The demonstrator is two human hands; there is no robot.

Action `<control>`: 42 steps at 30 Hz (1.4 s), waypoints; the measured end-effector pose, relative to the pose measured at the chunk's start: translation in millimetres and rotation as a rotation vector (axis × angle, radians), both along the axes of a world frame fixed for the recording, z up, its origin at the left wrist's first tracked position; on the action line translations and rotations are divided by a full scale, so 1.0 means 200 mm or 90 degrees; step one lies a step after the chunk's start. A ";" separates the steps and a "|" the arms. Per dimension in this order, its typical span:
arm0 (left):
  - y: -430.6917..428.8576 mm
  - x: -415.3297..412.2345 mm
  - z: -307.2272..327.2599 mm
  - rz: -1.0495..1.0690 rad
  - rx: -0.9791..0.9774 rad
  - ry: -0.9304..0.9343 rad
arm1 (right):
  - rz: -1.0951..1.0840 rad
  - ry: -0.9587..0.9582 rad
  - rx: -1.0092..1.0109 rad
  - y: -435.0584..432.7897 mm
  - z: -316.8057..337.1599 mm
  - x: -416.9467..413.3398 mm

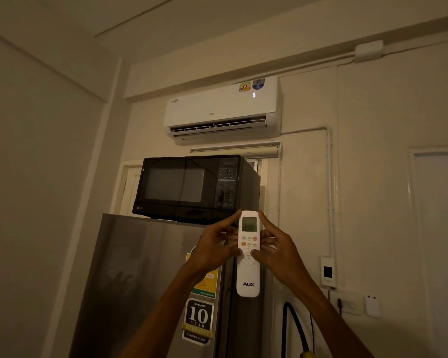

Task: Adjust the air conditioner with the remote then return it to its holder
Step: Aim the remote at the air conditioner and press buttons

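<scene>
You are standing in a home, in a small lived-in room that serves partly as a kitchen. At the centre of the frame a black microwave (192,188) sits on top of a steel fridge (145,285) covered in warranty stickers. Above them, a split air conditioner (221,109) hangs on the cream wall. At lower right you see a wall socket (347,303) and surface-run conduit (330,197), typical of a modest apartment.

Dim cream walls (49,151); microwave (192,187) atop fridge (140,280).
</scene>
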State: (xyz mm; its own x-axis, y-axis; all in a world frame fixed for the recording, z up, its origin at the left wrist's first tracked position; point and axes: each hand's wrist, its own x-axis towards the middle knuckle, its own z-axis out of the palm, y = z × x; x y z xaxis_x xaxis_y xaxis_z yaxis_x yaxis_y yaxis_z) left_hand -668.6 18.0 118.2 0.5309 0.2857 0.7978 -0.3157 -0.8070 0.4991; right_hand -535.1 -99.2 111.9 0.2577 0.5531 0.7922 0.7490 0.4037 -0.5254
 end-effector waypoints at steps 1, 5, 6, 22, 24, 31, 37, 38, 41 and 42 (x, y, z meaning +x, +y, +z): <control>0.00 0.00 0.00 0.001 0.001 -0.001 | -0.002 0.000 0.001 0.00 0.00 0.00; -0.01 0.00 0.01 -0.002 0.000 0.000 | -0.002 0.000 -0.002 -0.01 0.01 0.00; -0.01 0.00 0.01 -0.003 0.000 -0.001 | -0.001 0.000 -0.003 -0.01 0.01 0.00; -0.02 -0.01 0.02 -0.020 0.004 -0.013 | 0.011 -0.004 0.004 -0.03 0.04 -0.02; -0.02 -0.01 0.03 -0.024 0.007 -0.017 | 0.010 -0.002 0.005 -0.03 0.04 -0.02; -0.03 0.00 0.04 -0.029 0.011 -0.019 | 0.000 -0.006 0.019 -0.04 0.05 0.00; -0.04 0.04 0.05 -0.035 0.019 -0.018 | -0.005 -0.001 0.029 -0.05 0.05 0.04; -0.04 0.05 0.06 -0.039 0.018 -0.017 | -0.003 -0.002 0.030 -0.05 0.05 0.05; -0.05 0.09 0.08 -0.051 0.007 -0.005 | 0.006 0.002 0.030 -0.06 0.06 0.10; -0.05 0.11 0.08 -0.053 0.005 -0.003 | 0.006 0.001 0.030 -0.07 0.06 0.11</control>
State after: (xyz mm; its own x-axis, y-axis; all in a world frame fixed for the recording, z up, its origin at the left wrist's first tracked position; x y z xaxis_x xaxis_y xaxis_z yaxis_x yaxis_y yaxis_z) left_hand -646.6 7.3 134.4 0.5495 0.2346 0.8019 -0.3840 -0.7814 0.4918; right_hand -512.6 -112.4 124.6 0.2544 0.5177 0.8169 0.7440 0.4349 -0.5073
